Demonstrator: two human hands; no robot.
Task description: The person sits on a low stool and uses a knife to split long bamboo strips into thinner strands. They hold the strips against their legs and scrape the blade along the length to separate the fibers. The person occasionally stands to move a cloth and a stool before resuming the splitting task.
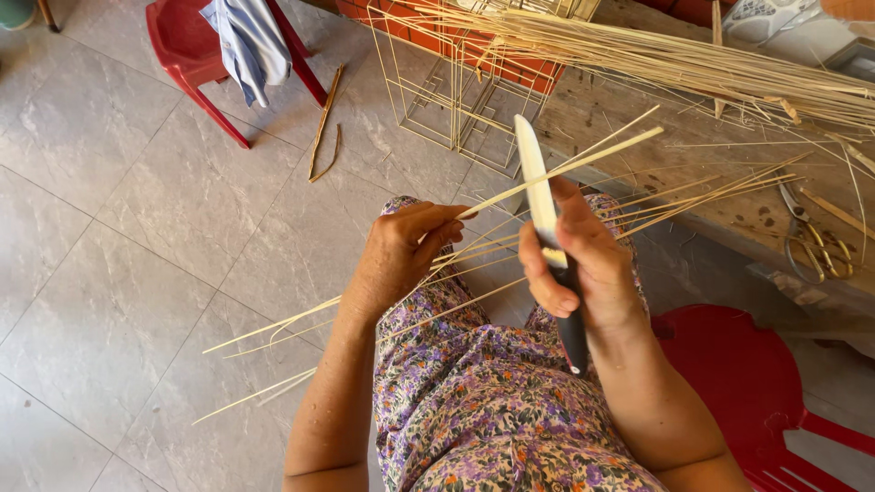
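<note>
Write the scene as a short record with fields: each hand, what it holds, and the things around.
left hand: left hand pinches one thin pale strip
right hand: right hand grips a knife by its dark handle, white blade pointing up
blade and strip: they cross near the fingers
lap: more loose strips lie across the flowered dress
bench: wooden bench with a strip bundle and scissors
floor: grey tiles, red chair with cloth
</note>
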